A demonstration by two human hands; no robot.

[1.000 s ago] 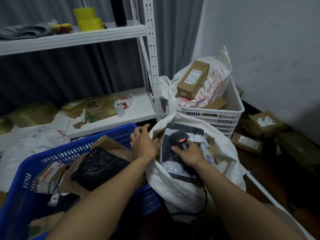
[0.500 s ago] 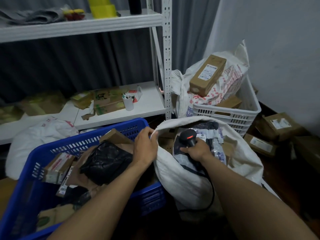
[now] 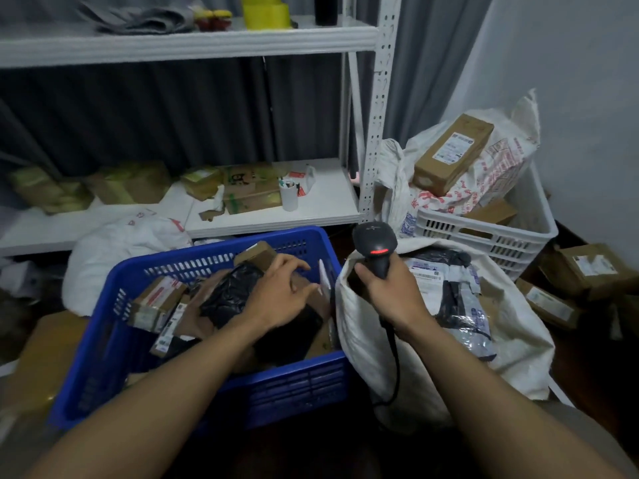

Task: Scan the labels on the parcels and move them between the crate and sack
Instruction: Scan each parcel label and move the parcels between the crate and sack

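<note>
Blue crate [image 3: 221, 245] sits at 7 o'clock in the view, full of parcels. White sack [image 3: 377, 361] is just beside it at 3 o'clock, touching the crate's right wall, mouth open upward.

Left hand [image 3: 280, 295] is over the crate's right half, palm down, fingers [image 3: 300, 267] apart and loosely extended, holding nothing. Blur, so cannot tell if the tips touch the cardboard under them. Black poly parcel [image 3: 230, 293] lies just at 9 o'clock of that hand, partly under the wrist. Small cardboard box [image 3: 257, 254] pokes up at the hand's 11 o'clock. Labelled cartons [image 3: 155, 299] lean at the crate's left side.

Right hand [image 3: 392, 293] is over the sack's mouth, fingers clamped round the handle of the barcode scanner [image 3: 375, 242]. Scanner is upright, head on top, red light lit. Cable [image 3: 394, 357] hangs from the handle down the front of the sack. Grey poly mailer [image 3: 460, 305] lies inside the sack at 3 o'clock of the right hand, label up.

White crate [image 3: 484, 233] stands at 1 o'clock of the sack, holding a printed sack [image 3: 494, 174] with a long cardboard box [image 3: 453, 150] tilted on top. Shelf rack [image 3: 378, 108] is at 12 o'clock. White cup [image 3: 288, 197] is on the lower shelf and yellow tape rolls [image 3: 266, 12] are on the upper one. Loose cardboard boxes [image 3: 587, 267] sit on the floor at 3 o'clock, well apart from the hands.
</note>
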